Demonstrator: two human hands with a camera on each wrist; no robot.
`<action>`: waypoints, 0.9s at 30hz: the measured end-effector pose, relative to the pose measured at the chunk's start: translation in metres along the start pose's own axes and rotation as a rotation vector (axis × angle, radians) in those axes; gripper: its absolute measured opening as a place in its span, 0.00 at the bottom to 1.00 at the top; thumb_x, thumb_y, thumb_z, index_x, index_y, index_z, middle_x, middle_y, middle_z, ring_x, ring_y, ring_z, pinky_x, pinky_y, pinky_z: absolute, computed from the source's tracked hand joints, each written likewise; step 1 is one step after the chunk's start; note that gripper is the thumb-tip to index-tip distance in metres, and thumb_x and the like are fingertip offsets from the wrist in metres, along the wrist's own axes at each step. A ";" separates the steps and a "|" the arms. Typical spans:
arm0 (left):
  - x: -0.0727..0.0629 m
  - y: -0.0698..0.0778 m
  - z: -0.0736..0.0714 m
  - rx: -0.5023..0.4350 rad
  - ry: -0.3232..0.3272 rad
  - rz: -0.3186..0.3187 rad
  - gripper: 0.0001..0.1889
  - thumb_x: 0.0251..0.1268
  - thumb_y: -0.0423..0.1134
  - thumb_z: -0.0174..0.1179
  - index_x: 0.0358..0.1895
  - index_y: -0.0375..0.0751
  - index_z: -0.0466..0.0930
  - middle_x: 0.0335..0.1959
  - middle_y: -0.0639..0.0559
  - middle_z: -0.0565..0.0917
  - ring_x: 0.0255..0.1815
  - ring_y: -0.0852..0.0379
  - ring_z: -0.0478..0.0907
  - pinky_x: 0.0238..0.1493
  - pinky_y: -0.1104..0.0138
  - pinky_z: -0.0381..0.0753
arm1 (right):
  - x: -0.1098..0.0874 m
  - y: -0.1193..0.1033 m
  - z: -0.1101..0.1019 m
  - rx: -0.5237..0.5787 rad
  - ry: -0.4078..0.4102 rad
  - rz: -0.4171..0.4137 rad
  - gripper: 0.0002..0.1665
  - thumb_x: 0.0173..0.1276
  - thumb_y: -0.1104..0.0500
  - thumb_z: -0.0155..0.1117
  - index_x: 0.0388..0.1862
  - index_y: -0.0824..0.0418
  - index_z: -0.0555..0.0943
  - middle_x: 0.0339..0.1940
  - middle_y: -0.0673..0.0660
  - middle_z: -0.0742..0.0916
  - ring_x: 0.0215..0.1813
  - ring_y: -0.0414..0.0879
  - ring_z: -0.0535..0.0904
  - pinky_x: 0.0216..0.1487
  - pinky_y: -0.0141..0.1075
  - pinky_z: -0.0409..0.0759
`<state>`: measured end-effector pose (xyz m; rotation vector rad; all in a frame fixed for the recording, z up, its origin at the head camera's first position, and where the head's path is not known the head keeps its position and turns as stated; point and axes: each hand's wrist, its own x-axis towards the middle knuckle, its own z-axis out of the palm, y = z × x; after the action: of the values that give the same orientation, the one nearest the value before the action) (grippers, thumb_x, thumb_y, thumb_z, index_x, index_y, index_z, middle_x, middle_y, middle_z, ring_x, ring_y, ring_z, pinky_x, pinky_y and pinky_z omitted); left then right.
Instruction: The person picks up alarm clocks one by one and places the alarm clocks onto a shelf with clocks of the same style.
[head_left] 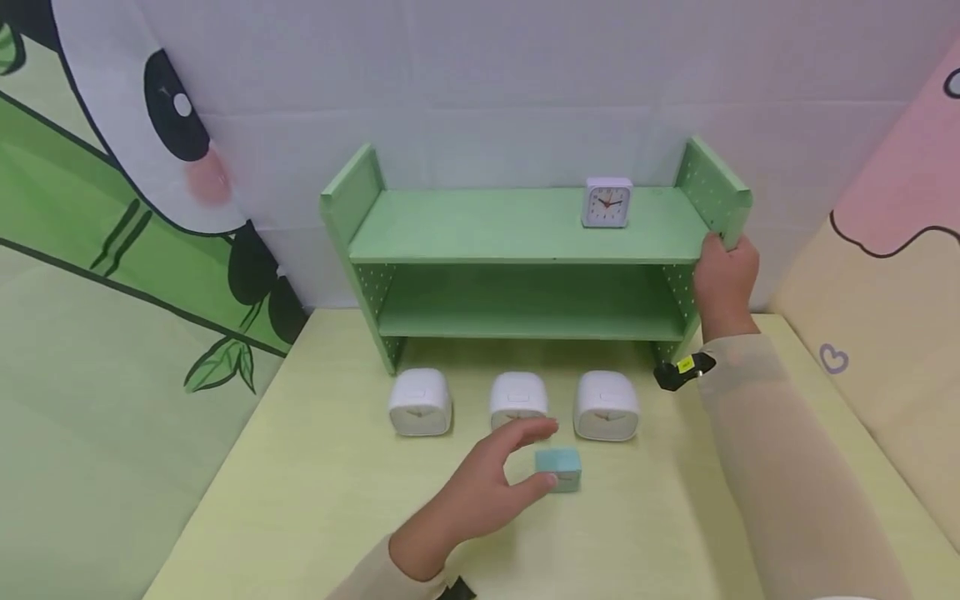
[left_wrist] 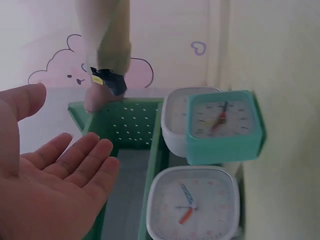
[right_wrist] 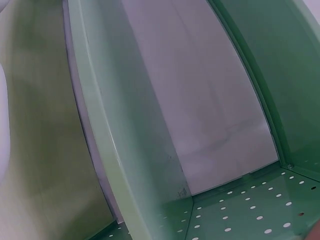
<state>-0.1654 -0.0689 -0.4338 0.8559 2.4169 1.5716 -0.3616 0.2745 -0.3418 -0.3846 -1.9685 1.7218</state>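
My right hand [head_left: 725,279] grips the front edge of the right side panel of a green two-tier shelf [head_left: 525,225]. In the right wrist view the shelf's boards [right_wrist: 102,130] and perforated side fill most of the picture. Over the table, my left hand [head_left: 480,492] has its fingers extended and thumb apart, holding nothing. Nearest to it is a small teal alarm clock [head_left: 558,461], whose dial faces up in the left wrist view. That view shows the left hand's palm [left_wrist: 55,190] apart from the teal clock [left_wrist: 225,150].
White alarm clocks stand in a row before the shelf: left [head_left: 420,392], middle [head_left: 517,389] and right [head_left: 607,396]. A pale lilac square clock [head_left: 607,200] stands on the upper tier, right of centre. Cartoon-printed cloth walls [head_left: 525,75] border the pale yellow table [head_left: 315,467].
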 end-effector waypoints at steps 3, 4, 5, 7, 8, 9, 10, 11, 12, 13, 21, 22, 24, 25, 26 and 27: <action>-0.007 -0.014 0.002 0.052 0.065 0.012 0.29 0.71 0.45 0.67 0.73 0.49 0.72 0.69 0.61 0.76 0.71 0.57 0.71 0.72 0.53 0.68 | 0.000 0.000 0.000 -0.025 0.002 -0.011 0.13 0.81 0.49 0.43 0.43 0.51 0.75 0.39 0.48 0.76 0.37 0.41 0.68 0.41 0.35 0.69; -0.008 -0.017 0.002 0.065 0.086 0.019 0.29 0.71 0.44 0.67 0.73 0.48 0.72 0.69 0.61 0.76 0.71 0.56 0.71 0.71 0.52 0.68 | 0.000 -0.001 0.001 -0.026 0.001 -0.012 0.13 0.81 0.49 0.43 0.43 0.51 0.75 0.39 0.48 0.76 0.36 0.41 0.68 0.40 0.35 0.68; -0.008 -0.020 0.003 0.079 0.103 0.024 0.29 0.70 0.44 0.67 0.73 0.48 0.72 0.69 0.60 0.76 0.71 0.56 0.70 0.71 0.51 0.68 | 0.000 -0.001 0.001 -0.022 0.000 -0.011 0.13 0.81 0.48 0.44 0.44 0.51 0.75 0.38 0.48 0.76 0.35 0.41 0.68 0.39 0.35 0.68; -0.009 -0.024 0.003 0.093 0.126 0.029 0.30 0.69 0.43 0.67 0.73 0.47 0.71 0.70 0.59 0.75 0.72 0.55 0.69 0.71 0.50 0.67 | 0.000 -0.002 0.002 -0.013 0.006 -0.017 0.13 0.81 0.49 0.44 0.45 0.51 0.75 0.40 0.48 0.77 0.37 0.41 0.69 0.41 0.36 0.68; -0.009 -0.026 0.003 0.093 0.134 0.029 0.31 0.69 0.43 0.67 0.74 0.48 0.71 0.71 0.58 0.75 0.72 0.54 0.69 0.71 0.49 0.67 | 0.001 -0.001 0.002 -0.007 0.011 -0.020 0.12 0.81 0.49 0.45 0.45 0.51 0.76 0.40 0.48 0.78 0.38 0.41 0.69 0.42 0.36 0.69; -0.009 -0.028 0.003 0.091 0.139 0.025 0.31 0.69 0.42 0.67 0.74 0.48 0.71 0.71 0.58 0.74 0.73 0.54 0.68 0.71 0.48 0.67 | 0.001 -0.001 0.002 -0.005 0.015 -0.020 0.12 0.81 0.50 0.45 0.45 0.51 0.76 0.41 0.49 0.78 0.40 0.42 0.70 0.44 0.36 0.68; -0.008 -0.030 0.004 0.086 0.141 0.020 0.31 0.69 0.42 0.67 0.74 0.47 0.70 0.71 0.58 0.74 0.73 0.53 0.68 0.71 0.47 0.67 | 0.001 0.000 0.002 0.000 0.018 -0.019 0.12 0.81 0.50 0.46 0.44 0.52 0.77 0.41 0.49 0.79 0.41 0.42 0.70 0.45 0.36 0.68; -0.008 -0.032 0.004 0.082 0.142 0.011 0.32 0.69 0.42 0.67 0.74 0.47 0.70 0.71 0.57 0.74 0.73 0.53 0.68 0.72 0.47 0.66 | 0.001 0.000 0.002 0.000 0.021 -0.019 0.13 0.80 0.50 0.46 0.44 0.53 0.77 0.41 0.49 0.79 0.42 0.42 0.70 0.46 0.36 0.68; -0.008 -0.034 0.005 0.075 0.141 0.000 0.32 0.69 0.42 0.67 0.74 0.47 0.70 0.72 0.57 0.74 0.73 0.53 0.67 0.72 0.47 0.66 | 0.000 0.001 0.002 -0.006 0.025 -0.020 0.13 0.80 0.50 0.46 0.43 0.53 0.76 0.42 0.49 0.79 0.43 0.42 0.70 0.48 0.35 0.68; -0.007 -0.036 0.006 0.073 0.138 -0.009 0.32 0.69 0.42 0.67 0.75 0.47 0.70 0.72 0.57 0.73 0.73 0.52 0.67 0.72 0.47 0.66 | 0.001 0.002 0.002 -0.004 0.024 -0.016 0.13 0.80 0.50 0.46 0.42 0.53 0.76 0.42 0.49 0.79 0.43 0.42 0.70 0.48 0.35 0.68; -0.003 -0.048 0.010 0.051 0.075 -0.095 0.36 0.69 0.44 0.66 0.78 0.46 0.64 0.74 0.52 0.69 0.74 0.48 0.66 0.72 0.44 0.65 | -0.001 0.001 0.001 0.011 0.025 -0.028 0.13 0.79 0.51 0.46 0.42 0.53 0.78 0.44 0.48 0.81 0.46 0.41 0.71 0.51 0.34 0.68; -0.002 -0.050 0.010 0.051 0.070 -0.101 0.36 0.69 0.44 0.66 0.78 0.45 0.64 0.74 0.52 0.69 0.74 0.47 0.66 0.71 0.44 0.65 | -0.001 0.001 0.002 0.013 0.027 -0.029 0.13 0.79 0.51 0.47 0.42 0.53 0.78 0.44 0.48 0.81 0.47 0.41 0.71 0.52 0.34 0.68; 0.000 -0.052 0.011 0.040 0.064 -0.116 0.36 0.69 0.43 0.67 0.78 0.45 0.64 0.74 0.50 0.69 0.75 0.46 0.66 0.72 0.45 0.65 | -0.001 0.000 0.002 0.014 0.032 -0.028 0.13 0.79 0.51 0.47 0.43 0.54 0.79 0.45 0.49 0.81 0.48 0.42 0.71 0.53 0.34 0.68; 0.000 -0.055 0.011 0.034 0.062 -0.123 0.36 0.70 0.43 0.67 0.78 0.44 0.64 0.74 0.49 0.69 0.74 0.46 0.66 0.72 0.45 0.65 | -0.001 0.000 0.002 0.012 0.032 -0.025 0.13 0.79 0.51 0.46 0.44 0.53 0.79 0.46 0.49 0.81 0.49 0.42 0.71 0.53 0.34 0.68; 0.001 -0.057 0.012 0.028 0.059 -0.132 0.36 0.70 0.43 0.67 0.78 0.44 0.64 0.75 0.49 0.69 0.74 0.45 0.66 0.72 0.46 0.65 | -0.002 0.000 0.002 0.009 0.036 -0.026 0.14 0.79 0.51 0.46 0.44 0.54 0.79 0.47 0.49 0.81 0.49 0.42 0.71 0.53 0.33 0.68; 0.001 -0.059 0.012 0.018 0.055 -0.141 0.36 0.70 0.43 0.67 0.78 0.43 0.64 0.75 0.49 0.69 0.74 0.44 0.67 0.72 0.47 0.66 | -0.002 0.000 0.002 0.008 0.037 -0.027 0.14 0.79 0.51 0.46 0.44 0.54 0.79 0.47 0.49 0.81 0.49 0.42 0.71 0.53 0.33 0.68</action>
<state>-0.1844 -0.0760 -0.4904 0.6369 2.4721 1.5436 -0.3614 0.2716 -0.3422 -0.3829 -1.9310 1.6933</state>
